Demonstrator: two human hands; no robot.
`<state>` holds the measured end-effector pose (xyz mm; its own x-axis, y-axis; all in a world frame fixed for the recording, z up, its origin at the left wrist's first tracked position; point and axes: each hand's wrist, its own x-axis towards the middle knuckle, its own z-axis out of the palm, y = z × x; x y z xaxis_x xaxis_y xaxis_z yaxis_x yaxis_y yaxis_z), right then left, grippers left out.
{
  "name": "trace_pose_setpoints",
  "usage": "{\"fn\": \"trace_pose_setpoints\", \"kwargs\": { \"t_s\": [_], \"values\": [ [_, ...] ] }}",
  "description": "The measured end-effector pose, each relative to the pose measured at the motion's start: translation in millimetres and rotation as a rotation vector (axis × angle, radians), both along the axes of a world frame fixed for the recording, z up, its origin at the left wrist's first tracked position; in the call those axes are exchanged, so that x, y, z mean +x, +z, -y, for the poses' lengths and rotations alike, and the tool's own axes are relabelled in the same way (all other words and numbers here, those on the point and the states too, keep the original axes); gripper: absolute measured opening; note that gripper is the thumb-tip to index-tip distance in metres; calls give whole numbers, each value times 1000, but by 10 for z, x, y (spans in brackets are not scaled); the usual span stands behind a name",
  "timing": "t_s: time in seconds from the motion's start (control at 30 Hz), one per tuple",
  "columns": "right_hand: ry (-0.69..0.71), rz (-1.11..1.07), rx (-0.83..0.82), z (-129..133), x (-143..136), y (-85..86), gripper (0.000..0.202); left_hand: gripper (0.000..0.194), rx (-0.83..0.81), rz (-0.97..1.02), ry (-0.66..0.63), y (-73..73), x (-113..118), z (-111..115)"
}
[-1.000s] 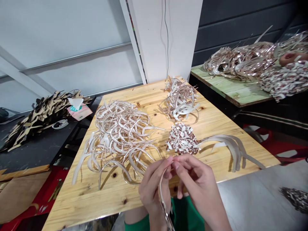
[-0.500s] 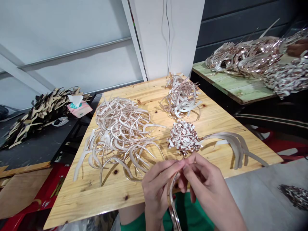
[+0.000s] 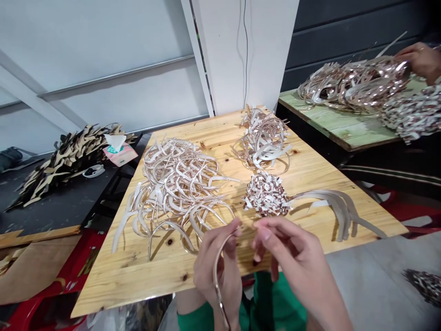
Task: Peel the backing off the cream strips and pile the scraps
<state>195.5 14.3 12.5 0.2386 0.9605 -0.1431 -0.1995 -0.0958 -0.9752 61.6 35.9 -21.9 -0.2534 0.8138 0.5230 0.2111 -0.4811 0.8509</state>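
Yellow wooden table near white walls. Left hand with a shiny strip pinched at its tip, the rest curving down across the hand. Right hand just beside, not touching, thumb and finger close together; hard to tell if holding anything. At the table's left side, a big messy heap of curly strips. Past the right hand, a bushy white and brown bundle, long pale ends curving right. Farther back, a smaller curly pile. Off right, another person's hand by more shiny strips.
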Motion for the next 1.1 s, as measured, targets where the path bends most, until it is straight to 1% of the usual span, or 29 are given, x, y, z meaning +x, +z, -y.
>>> {"fn": "trace_pose_setpoints", "kwargs": {
  "t_s": [0.07, 0.13, 0.3, 0.4, 0.53, 0.7, 0.8, 0.93, 1.0, 1.07, 1.1],
  "values": [
    [13, -61, 2, 26, -76, 52, 35, 24, 14, -78, -56, -5, -3, -22],
    [4, -84, 10, 32, -118, 64, 34, 25, 36, -102, -88, 12, 8, -43],
    [39, -62, 35, 1, -69, -38, 32, 22, 107, -150, -147, 89, 26, -82],
    [41, -53, 60, -6, -51, -66, 26, 20, 122, -147, -196, 101, 19, -95],
    [40, -42, 122, 2, -78, -19, 22, 23, 153, -141, -243, 85, -6, -117],
    [-21, -60, 120, 1, -102, 22, 23, 23, 90, -108, -307, 65, -34, -120],
    [-31, 7, 102, -8, -128, 10, 22, 22, 41, -76, -265, 40, -18, -78],
    [-110, 161, 85, -18, -195, -7, 15, 19, -62, 24, -128, 11, 53, -1],
    [-143, 221, 100, -26, -212, -13, 14, 17, -96, 75, -83, 12, 89, 18],
    [-138, 259, 129, -37, -202, -21, 12, 17, -120, 114, -70, 23, 105, 15],
    [-111, 255, 146, -42, -188, -25, 12, 17, -126, 132, -70, 30, 102, 8]
  ]
}}
